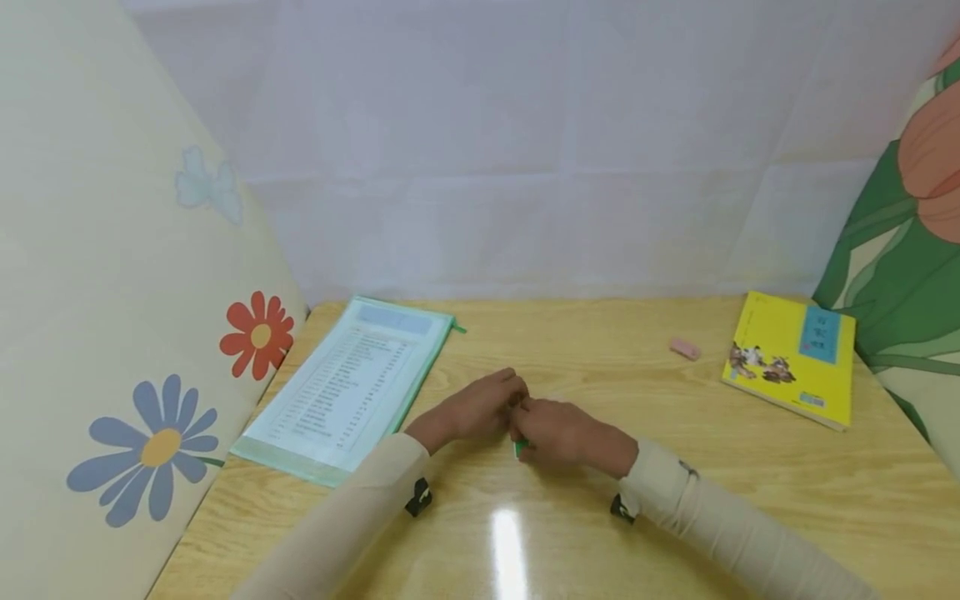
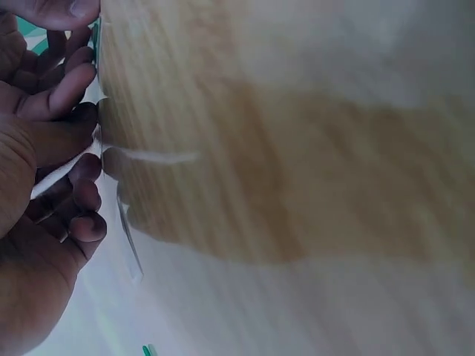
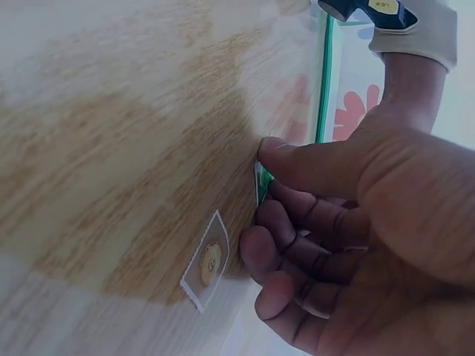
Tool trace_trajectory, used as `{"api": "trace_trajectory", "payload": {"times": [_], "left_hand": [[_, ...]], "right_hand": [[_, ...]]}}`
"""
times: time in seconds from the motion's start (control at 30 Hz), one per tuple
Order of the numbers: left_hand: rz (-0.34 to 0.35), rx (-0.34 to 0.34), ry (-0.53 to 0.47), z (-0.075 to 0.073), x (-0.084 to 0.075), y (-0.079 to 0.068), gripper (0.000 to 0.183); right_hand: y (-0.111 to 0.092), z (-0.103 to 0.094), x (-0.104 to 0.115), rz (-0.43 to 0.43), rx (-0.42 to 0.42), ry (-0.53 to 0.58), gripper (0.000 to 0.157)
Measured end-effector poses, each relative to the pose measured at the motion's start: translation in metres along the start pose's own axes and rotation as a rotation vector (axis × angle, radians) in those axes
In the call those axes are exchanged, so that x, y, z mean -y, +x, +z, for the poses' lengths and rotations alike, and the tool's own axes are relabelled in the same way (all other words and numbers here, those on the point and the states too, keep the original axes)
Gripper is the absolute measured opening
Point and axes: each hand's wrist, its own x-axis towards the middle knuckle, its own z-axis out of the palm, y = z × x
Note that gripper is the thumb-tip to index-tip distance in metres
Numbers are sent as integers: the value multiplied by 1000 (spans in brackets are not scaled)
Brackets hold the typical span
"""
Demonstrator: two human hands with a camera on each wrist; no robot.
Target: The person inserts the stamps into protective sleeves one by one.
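Note:
Both hands meet over the middle of the wooden table. Between thumb and fingers my right hand pinches a small green-and-white piece, mostly covered by the fingers. My left hand closes on it from the other side, fingertips against the right hand's. A white strip shows between the left thumb and fingers in the left wrist view; what the piece is I cannot tell. Just past the right fingertips lies a small clear packet with zigzag edges and a round gold mark.
To the left lies a clear document pouch with green edging and a printed sheet inside. A yellow book lies at the right, with a pink eraser-like block beside it. Behind the table hangs a white cloth.

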Motion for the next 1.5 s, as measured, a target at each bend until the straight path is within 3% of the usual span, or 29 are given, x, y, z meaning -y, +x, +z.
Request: {"api": "trace_trajectory", "payload": {"times": [0.3,0.53,0.87,1.0,1.23,1.5], "left_hand": [[-52,-10,-8,1,3,-3,9],[-62,8,25,4,4,-3,3],[-180,-48,-198,2,7,-4,6],[-188,-78,-246,-3,8,-2,8],[-217,-108,-302,-8,7,0,9],[-263,-149,-319,-13,2,-2,10]], "right_hand": [[2,0,2,56,-15,30,25],[3,2,1,64,7,65,15],[1,8,-5,36,-6,108,10],[0,8,-9,18,-50,125,8],[2,10,-18,-12,-137,331,8],[1,7,-31,92,-208,607,17]]}}
